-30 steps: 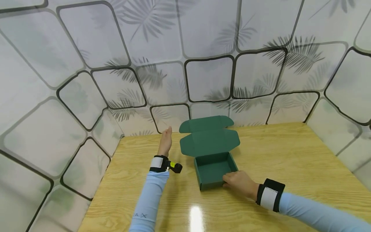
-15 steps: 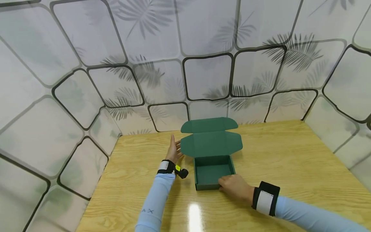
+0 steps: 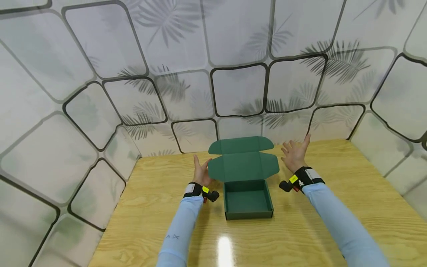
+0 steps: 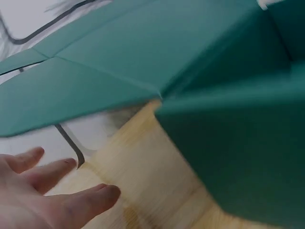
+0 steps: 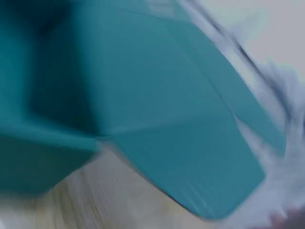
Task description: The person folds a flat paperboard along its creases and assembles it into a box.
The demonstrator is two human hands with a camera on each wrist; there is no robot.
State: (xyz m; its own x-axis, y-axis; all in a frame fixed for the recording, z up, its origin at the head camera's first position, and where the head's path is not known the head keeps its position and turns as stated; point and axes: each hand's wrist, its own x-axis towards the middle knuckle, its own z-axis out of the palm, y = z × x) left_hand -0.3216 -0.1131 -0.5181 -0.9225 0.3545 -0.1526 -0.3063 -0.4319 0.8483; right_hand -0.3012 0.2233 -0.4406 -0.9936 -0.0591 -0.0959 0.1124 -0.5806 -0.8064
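A green cardboard box [image 3: 248,215] stands on the table, its lid [image 3: 247,165] folded back and its inside showing bare. Left of the lid my left hand [image 3: 201,174] has its fingers stretched toward the side flap, partly behind it in the head view. The left wrist view shows those spread fingers [image 4: 86,205] below the lid's flap [image 4: 71,93]. My right hand [image 3: 295,155] is spread in the air to the right of the lid, apart from it. Only a blurred bit of that hand enters the bottom right corner of the right wrist view, beyond the other side flap [image 5: 200,176].
The box rests on a wood-grain table [image 3: 160,222]. Behind and beside the table hangs a pale cloth [image 3: 240,89] with dark outlines and leaf prints. Both wrists wear black straps with small cameras.
My right hand has let go of the box's front right corner and moved up beside the lid, fingers spread. My left hand has moved right, to the lid's left flap.
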